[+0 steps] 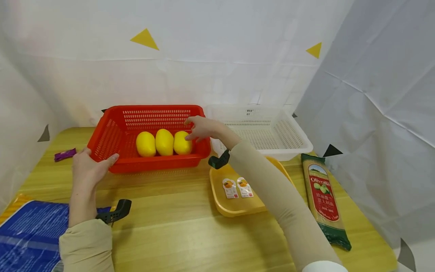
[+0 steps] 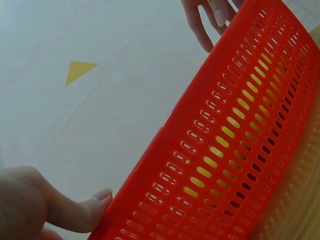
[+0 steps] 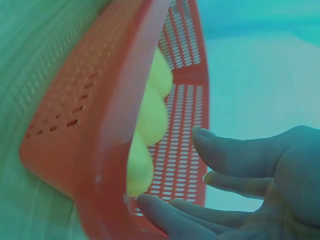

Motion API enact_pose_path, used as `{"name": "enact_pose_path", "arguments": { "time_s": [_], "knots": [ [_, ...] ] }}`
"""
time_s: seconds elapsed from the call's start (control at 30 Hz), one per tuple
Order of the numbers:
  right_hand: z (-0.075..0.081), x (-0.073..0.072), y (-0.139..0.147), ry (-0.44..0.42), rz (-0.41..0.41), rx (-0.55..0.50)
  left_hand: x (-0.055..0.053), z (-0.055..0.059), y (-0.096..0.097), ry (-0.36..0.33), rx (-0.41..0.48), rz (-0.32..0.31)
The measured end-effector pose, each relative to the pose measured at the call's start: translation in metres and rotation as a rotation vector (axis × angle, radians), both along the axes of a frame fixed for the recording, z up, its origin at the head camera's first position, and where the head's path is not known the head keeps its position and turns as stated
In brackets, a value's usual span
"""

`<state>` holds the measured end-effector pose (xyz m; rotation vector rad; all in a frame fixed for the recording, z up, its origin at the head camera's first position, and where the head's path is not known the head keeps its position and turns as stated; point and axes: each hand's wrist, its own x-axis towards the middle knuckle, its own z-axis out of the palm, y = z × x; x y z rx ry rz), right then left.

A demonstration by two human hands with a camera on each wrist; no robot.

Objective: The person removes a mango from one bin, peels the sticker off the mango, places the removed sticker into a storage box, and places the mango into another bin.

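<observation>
A red plastic basket (image 1: 153, 163) with slotted walls holds yellow mangoes (image 1: 164, 142), lined up side by side near its front wall. At its front left corner, my left hand (image 1: 89, 169) grips the rim, the thumb (image 2: 100, 200) lying along the edge. My right hand (image 1: 203, 127) hovers over the basket's right end with fingers spread, close to the rightmost mango (image 1: 182, 143). In the right wrist view, fingertips (image 3: 145, 201) come right beside that mango (image 3: 139, 172), while the thumb stays apart from it.
Right of the red basket stands a white basket (image 1: 299, 145). In front of it, a yellow tray (image 1: 222, 206) carries two mango-picture labels (image 1: 230, 188). A pasta pack (image 1: 323, 192) lies far right; a purple packet (image 1: 65, 155) and a blue bag (image 1: 32, 234) lie left.
</observation>
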<state>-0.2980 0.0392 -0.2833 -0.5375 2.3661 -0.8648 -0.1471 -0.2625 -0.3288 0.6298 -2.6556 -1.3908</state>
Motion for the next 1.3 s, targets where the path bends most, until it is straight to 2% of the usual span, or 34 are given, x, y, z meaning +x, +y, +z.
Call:
{"name": "enact_pose_path", "arguments": {
  "time_s": [0.23,0.6,0.73,0.9,1.1,1.3],
  "knots": [
    [0.006,0.032,0.024,0.180,0.021,0.002,0.001,0.001,0.001,-0.014,0.022,0.003],
    [-0.005,0.080,0.060,0.335,0.018,-0.139,0.003,-0.001,0.002,-0.021,0.027,0.012],
    [-0.009,0.098,0.076,0.397,-0.011,-0.158,0.003,-0.001,0.002,-0.016,0.029,0.016],
    [-0.014,0.116,0.094,0.513,-0.062,-0.138,0.002,0.000,0.003,-0.010,0.031,0.019],
    [-0.019,0.129,0.114,0.620,-0.111,-0.080,0.002,0.002,0.004,-0.014,0.027,0.016],
    [-0.025,0.128,0.129,0.650,-0.147,0.003,0.003,0.002,0.005,-0.016,0.041,0.018]
  ]
}}
